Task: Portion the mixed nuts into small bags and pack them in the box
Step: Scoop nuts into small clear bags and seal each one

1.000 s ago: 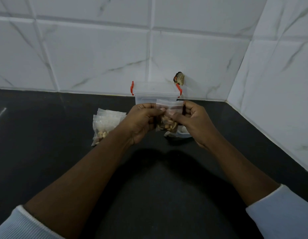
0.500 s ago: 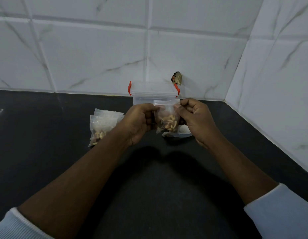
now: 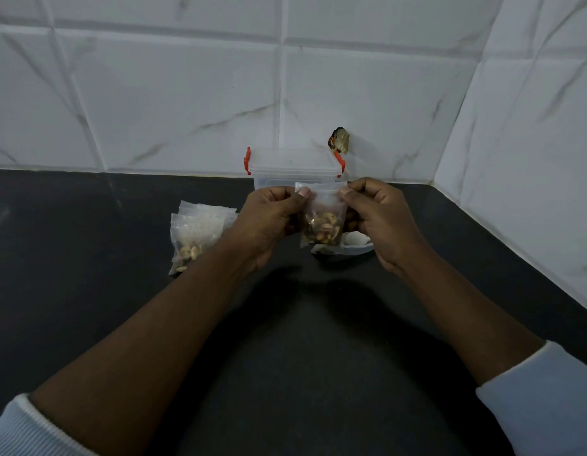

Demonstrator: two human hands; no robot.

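Two hands, left hand (image 3: 269, 222) and right hand (image 3: 380, 222), pinch the nut bag (image 3: 321, 222) at its top corners. Light, floppy and slippery, it seems best held along the seal, toward 12 o'clock.

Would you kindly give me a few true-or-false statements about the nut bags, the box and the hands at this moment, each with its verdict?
1. Both hands pinch the top of one small bag of nuts. True: the left hand and the right hand hold it at its upper corners.
2. The clear box has blue latches. False: its latches are red.
3. The box lid is on. True.
4. The filled bags lie to the right of the hands. False: they lie on the dark counter, to the left.
5. The held bag rests flat on the counter. False: it hangs upright above it.
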